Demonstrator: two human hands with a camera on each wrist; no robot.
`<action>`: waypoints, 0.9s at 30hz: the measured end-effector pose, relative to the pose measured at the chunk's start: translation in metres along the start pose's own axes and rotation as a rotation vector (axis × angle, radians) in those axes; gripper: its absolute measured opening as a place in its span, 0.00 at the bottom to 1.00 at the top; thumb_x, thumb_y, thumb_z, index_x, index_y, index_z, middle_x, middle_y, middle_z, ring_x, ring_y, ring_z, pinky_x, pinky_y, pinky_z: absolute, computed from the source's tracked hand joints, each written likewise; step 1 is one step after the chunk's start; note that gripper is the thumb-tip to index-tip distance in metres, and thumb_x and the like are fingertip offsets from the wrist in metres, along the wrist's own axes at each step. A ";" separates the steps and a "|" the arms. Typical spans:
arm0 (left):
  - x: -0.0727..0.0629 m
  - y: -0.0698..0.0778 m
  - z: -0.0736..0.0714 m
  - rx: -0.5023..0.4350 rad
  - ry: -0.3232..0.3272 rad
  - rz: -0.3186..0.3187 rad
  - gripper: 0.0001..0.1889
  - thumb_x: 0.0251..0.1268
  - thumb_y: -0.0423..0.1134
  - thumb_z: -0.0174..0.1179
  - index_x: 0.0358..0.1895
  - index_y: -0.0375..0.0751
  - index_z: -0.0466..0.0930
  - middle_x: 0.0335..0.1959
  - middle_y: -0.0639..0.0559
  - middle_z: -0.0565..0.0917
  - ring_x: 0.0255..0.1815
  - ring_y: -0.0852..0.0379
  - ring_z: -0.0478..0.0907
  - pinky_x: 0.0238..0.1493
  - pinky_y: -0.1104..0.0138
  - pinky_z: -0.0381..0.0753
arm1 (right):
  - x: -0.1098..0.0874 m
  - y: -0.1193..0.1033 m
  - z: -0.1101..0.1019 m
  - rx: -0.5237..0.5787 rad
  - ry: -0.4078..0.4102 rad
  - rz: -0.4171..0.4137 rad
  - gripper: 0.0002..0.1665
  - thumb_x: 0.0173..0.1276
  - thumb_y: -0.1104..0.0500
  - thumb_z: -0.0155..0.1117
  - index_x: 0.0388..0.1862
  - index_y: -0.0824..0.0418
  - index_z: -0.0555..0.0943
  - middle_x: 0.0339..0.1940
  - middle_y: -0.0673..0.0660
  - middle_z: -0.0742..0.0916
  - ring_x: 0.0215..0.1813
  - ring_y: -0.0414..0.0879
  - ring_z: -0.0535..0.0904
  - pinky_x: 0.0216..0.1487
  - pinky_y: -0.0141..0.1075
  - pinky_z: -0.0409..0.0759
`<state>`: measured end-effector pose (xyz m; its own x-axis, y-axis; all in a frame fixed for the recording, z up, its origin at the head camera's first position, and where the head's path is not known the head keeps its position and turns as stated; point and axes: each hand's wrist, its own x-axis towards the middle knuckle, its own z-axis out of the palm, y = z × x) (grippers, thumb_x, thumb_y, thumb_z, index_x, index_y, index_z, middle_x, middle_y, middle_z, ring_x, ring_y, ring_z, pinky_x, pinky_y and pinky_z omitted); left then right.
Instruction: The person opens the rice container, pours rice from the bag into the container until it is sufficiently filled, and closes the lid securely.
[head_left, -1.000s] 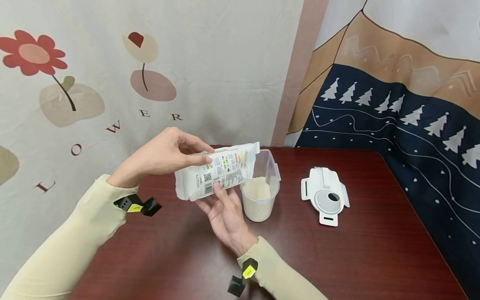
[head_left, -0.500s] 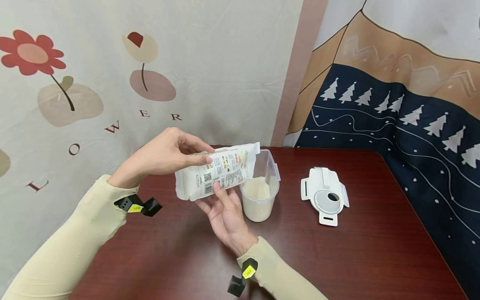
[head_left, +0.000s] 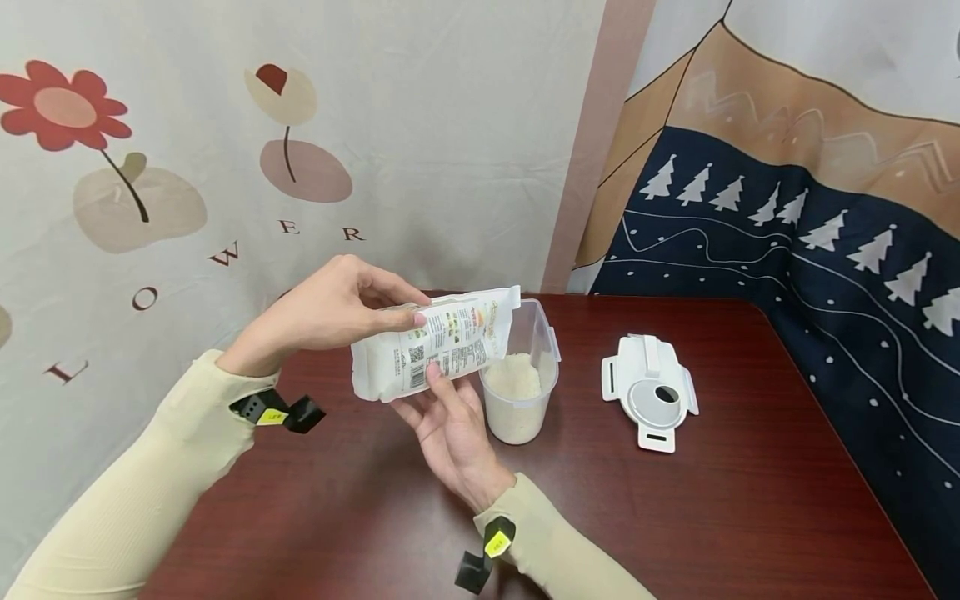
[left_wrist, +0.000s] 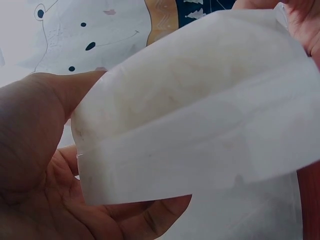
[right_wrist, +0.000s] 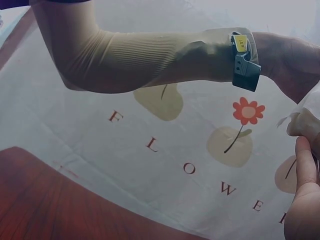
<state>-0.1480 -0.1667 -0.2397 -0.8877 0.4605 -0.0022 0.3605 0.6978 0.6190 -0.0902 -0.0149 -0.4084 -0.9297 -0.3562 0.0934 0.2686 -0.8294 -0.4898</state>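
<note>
A white printed bag [head_left: 461, 329] is held aloft in the head view, lying nearly level, its right end overlapping the rim of a clear plastic container [head_left: 534, 333]. My left hand [head_left: 326, 308] grips it from above, thumb on the printed face and fingers behind. From below, my right hand [head_left: 461, 446] holds the same bag, its thumb against the barcode side. White grains [head_left: 513, 377] that look like rice fill the container's lower part. The left wrist view shows the bag's plain back [left_wrist: 200, 90]. In the right wrist view only a sliver of the bag shows.
To the right of the container a white lid [head_left: 652, 400] with side clips and a round opening lies on the dark red-brown table [head_left: 720, 517]. Behind the table hangs a printed cloth [head_left: 450, 150] with flowers, and a navy one with trees at right.
</note>
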 end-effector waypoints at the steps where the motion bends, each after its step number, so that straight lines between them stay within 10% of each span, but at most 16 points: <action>1: 0.000 0.000 0.000 0.001 -0.002 0.002 0.10 0.65 0.48 0.70 0.48 0.57 0.91 0.39 0.57 0.92 0.38 0.61 0.88 0.36 0.68 0.83 | 0.000 0.000 0.000 0.000 0.001 -0.001 0.24 0.81 0.55 0.56 0.72 0.47 0.67 0.64 0.48 0.83 0.63 0.42 0.82 0.66 0.41 0.82; 27: 0.000 -0.001 -0.001 -0.003 0.005 -0.002 0.10 0.65 0.49 0.70 0.48 0.57 0.91 0.39 0.57 0.92 0.39 0.61 0.88 0.37 0.69 0.82 | 0.000 0.000 0.002 -0.004 0.019 0.001 0.25 0.80 0.54 0.57 0.73 0.47 0.66 0.64 0.49 0.83 0.62 0.42 0.82 0.65 0.40 0.83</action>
<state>-0.1484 -0.1683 -0.2392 -0.8896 0.4567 0.0003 0.3580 0.6968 0.6215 -0.0896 -0.0159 -0.4073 -0.9342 -0.3484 0.0766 0.2683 -0.8276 -0.4930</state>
